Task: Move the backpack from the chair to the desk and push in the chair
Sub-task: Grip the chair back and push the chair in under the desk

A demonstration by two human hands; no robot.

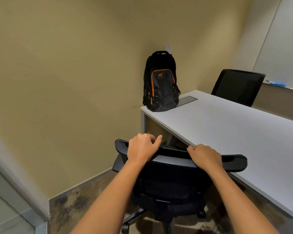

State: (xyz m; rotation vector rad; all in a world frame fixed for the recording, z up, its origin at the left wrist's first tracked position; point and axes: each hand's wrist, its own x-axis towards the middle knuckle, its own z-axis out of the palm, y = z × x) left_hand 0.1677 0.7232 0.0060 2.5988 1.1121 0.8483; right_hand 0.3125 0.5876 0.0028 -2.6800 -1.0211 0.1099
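Backpack (161, 83): black with orange trim, standing upright at the far corner of the tabletop (227, 132), close to the wall; off the chair already.
Chair (172, 176): black office chair on castors, backrest toward the camera, seat pointed at the tabletop's near edge and partly tucked beneath it.
Left hand (142, 148): curled over the top rail of the backrest on its left side, fingers closed around the rail, thumb sticking forward.
Right hand (205, 157): clamped on the same rail further right, fingers wrapped over the top edge.
Step in hand: by the look of it, pushing the chair in; only this part of the task left.
Doing it well: equal pressure from both hands, straight toward the tabletop, so the castors roll without swinging the chair sideways; rail kept low and level; slow finish so the armrests do not knock the edge.
Other things: 2nd black chair (238, 86) at the far side, well apart.
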